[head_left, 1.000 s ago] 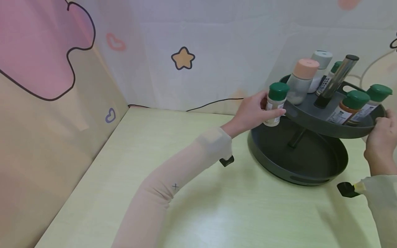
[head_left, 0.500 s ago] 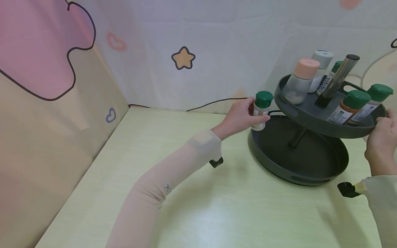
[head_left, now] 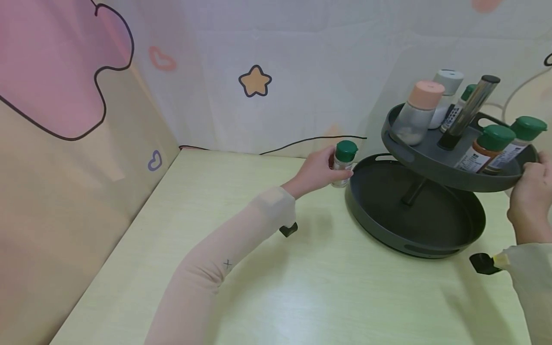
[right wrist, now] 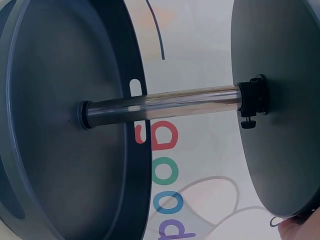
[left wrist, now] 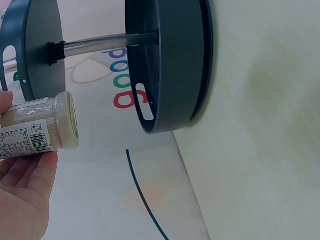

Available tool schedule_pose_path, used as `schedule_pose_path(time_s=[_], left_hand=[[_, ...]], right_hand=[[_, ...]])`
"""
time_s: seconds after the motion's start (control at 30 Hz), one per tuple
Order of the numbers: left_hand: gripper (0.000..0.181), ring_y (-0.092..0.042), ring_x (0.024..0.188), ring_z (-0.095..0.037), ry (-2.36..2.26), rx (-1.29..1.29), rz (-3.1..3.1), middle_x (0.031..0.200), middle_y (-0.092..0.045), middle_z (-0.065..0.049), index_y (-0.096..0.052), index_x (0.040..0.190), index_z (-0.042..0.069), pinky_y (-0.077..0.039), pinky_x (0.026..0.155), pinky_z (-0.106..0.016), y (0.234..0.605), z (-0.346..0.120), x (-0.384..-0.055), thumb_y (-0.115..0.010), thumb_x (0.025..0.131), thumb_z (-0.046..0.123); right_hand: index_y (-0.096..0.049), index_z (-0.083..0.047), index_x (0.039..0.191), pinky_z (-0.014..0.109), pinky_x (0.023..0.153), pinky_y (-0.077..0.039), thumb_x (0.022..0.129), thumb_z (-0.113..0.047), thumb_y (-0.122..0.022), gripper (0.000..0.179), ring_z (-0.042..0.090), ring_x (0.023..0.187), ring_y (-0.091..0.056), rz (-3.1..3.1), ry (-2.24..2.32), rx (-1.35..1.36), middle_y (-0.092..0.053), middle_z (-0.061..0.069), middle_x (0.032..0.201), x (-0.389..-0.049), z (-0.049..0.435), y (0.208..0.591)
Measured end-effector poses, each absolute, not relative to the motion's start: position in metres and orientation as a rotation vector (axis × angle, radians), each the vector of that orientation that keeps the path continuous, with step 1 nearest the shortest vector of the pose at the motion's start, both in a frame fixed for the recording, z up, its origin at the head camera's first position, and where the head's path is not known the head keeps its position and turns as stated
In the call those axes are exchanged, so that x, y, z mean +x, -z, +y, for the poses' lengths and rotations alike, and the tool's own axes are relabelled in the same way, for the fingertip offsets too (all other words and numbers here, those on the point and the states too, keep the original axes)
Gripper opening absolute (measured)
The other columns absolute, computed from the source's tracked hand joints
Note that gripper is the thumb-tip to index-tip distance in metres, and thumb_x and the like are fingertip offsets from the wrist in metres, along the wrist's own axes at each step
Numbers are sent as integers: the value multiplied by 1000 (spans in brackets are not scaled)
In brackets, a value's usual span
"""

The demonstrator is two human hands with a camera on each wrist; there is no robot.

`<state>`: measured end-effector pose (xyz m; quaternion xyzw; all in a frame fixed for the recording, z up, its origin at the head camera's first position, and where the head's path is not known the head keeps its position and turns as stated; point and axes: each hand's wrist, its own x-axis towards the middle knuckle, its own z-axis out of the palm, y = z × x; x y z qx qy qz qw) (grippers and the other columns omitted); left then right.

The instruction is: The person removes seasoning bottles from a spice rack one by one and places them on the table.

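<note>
My left hand (head_left: 316,170) grips a clear spice jar (head_left: 342,165) with a green cap, held to the left of a dark two-tier rack. The left wrist view shows the jar's labelled side and pale contents (left wrist: 32,125), thumb and fingers around it. At the far right, my right hand (head_left: 532,196) holds the rim of the upper tier (head_left: 457,177). That tier carries a pink-capped shaker (head_left: 416,115), a white-capped shaker (head_left: 448,84) and several green-capped jars, among them a brown one (head_left: 483,148). Below it, the lower tier (head_left: 414,235) holds nothing.
A metal post (right wrist: 190,102) joins the two tiers, and its top (head_left: 474,105) sticks up through the upper one. The rack stands on a pale wooden table (head_left: 280,287) near the back wall (head_left: 310,86). A patterned side wall (head_left: 86,191) rises on the left.
My left hand has carried the green-capped jar away from the upper tier, leftward and down, beyond the lower tier's left rim. The right hand stays on the upper rim.
</note>
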<state>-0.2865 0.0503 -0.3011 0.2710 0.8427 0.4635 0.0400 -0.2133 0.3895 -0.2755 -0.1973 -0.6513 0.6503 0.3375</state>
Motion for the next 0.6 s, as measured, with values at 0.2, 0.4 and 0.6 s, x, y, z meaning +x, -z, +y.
schedule_pose_path(time_s=[0.2, 0.4, 0.6], left_hand=[[41, -55, 92, -13, -1416, 800, 2598, 108, -58, -2, -49, 113, 12, -47, 77, -26, 312, 42, -290, -65, 79, 29], [38, -54, 86, -13, -1419, 761, 2619, 101, -59, -2, -51, 108, 12, -47, 73, -26, 320, 36, -291, -65, 79, 31], [38, -54, 86, -13, -1421, 728, 2616, 103, -60, -2, -51, 109, 13, -47, 73, -27, 328, 29, -291, -65, 79, 31]], right_hand=[[-50, -23, 88, 10, 58, -31, 94, -14, -26, 26, 0, 72, -42, -1723, -1661, -508, -47, -8, 81, -213, 389, 276], [-49, -23, 87, 11, 55, -30, 94, -14, -24, 27, 1, 66, -42, -1769, -1604, -503, -47, -8, 78, -214, 391, 278], [-48, -24, 85, 12, 56, -28, 94, -14, -24, 27, 2, 66, -39, -1794, -1578, -510, -45, -8, 75, -214, 391, 278]])
